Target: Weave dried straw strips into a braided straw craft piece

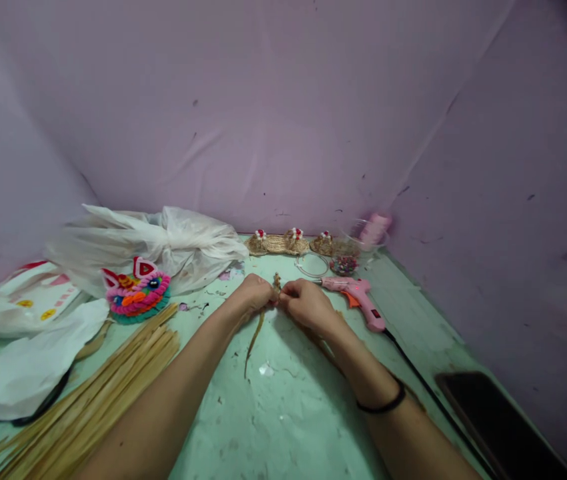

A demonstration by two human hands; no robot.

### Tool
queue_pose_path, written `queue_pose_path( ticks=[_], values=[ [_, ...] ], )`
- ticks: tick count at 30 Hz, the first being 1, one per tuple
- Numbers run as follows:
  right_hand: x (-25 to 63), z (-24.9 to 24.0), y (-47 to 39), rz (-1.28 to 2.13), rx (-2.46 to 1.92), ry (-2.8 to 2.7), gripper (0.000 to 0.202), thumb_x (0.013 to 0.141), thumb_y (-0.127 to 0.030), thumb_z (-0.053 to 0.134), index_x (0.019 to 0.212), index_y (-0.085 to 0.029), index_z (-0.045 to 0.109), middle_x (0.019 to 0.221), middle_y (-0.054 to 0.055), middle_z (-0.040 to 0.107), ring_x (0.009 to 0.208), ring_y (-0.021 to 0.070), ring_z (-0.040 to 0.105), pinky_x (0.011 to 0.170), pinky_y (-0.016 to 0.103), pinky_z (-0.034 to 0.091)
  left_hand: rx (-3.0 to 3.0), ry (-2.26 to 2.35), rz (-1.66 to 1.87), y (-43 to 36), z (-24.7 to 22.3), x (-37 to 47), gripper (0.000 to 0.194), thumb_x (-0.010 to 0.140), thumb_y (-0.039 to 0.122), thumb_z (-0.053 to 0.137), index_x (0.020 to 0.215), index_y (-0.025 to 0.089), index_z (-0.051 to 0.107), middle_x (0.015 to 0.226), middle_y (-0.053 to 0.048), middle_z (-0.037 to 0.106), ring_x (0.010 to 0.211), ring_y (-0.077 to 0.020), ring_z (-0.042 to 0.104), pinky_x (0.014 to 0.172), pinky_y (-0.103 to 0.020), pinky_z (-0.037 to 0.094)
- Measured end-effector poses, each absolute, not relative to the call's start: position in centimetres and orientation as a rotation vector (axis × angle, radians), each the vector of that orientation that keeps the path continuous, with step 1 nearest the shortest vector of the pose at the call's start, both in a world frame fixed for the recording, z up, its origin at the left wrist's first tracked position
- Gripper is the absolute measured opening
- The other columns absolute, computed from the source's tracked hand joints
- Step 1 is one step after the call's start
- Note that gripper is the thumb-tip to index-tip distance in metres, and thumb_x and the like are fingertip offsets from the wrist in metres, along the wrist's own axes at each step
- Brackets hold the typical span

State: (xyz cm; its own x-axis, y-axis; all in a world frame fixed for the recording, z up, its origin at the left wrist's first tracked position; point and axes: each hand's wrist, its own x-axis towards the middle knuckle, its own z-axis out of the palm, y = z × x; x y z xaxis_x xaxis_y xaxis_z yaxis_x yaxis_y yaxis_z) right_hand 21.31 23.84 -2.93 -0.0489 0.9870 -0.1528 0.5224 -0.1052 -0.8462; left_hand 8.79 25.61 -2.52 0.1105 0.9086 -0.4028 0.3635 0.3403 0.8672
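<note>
Near the middle of the green table, my left hand [255, 293] and my right hand [307, 303] meet with fingers pinched. Between them is a small braid of tan straw [277, 279], its knotted tip poking up above the fingers. A loose straw strand [253, 343] hangs from under my left hand onto the table, and another trails beneath my right wrist. My fingers hide most of the braid. A pink glue gun [358, 293] lies just right of my right hand, nozzle toward it.
A bundle of flat straw [103, 393] lies left, beside a colourful fuzzy animal-face piece [138, 293] and white plastic bags [178, 243]. Woven straw pieces with beaded flowers [278, 243] and a clear cup of beads [344, 263] stand behind. A dark phone [498, 423] lies right.
</note>
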Motion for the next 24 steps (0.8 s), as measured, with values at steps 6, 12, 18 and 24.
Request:
queue_pose_path(
  ticks=[6,12,18,24],
  values=[
    [21.3,-0.6,24.9,1.393,-1.673,-1.576,0.019,0.053,-0.003,0.047,0.043,-0.015,0.058,0.04,-0.002,0.049,0.043,0.0084,0.038,0.043,0.02,0.026,1.205,1.462,0.606,25.3,-1.7,8.4,0.008,0.048,0.006,0.051,0.043,0.012,0.048,0.029,0.007,0.031,0.029,-0.0039,0.022,0.034,-0.02,0.012],
    [21.5,0.2,25.3,1.576,-1.645,-1.411,0.016,0.051,0.0,0.051,0.045,-0.014,0.058,0.039,-0.003,0.051,0.041,0.0067,0.04,0.041,0.017,0.031,1.168,1.425,0.621,25.2,-1.0,8.2,0.008,0.05,0.008,0.051,0.044,0.013,0.049,0.03,0.007,0.03,0.029,-0.0041,0.022,0.034,-0.019,0.014],
    [21.1,-0.7,25.2,1.758,-1.562,-1.241,0.015,0.056,-0.001,0.051,0.049,-0.014,0.051,0.044,-0.002,0.053,0.046,0.0083,0.051,0.052,0.019,0.045,1.173,1.352,0.612,25.5,-1.4,7.7,0.011,0.048,0.007,0.051,0.04,0.014,0.048,0.033,0.007,0.032,0.034,-0.0049,0.025,0.035,-0.019,0.016],
    [21.0,-1.2,24.7,1.875,-1.476,-1.187,0.016,0.058,0.001,0.046,0.056,-0.015,0.047,0.046,-0.003,0.049,0.045,0.0069,0.05,0.051,0.018,0.045,1.212,1.297,0.627,25.6,-2.4,7.7,0.006,0.049,0.011,0.053,0.044,0.014,0.051,0.035,0.006,0.036,0.036,-0.0062,0.029,0.037,-0.02,0.019]
  ],
)
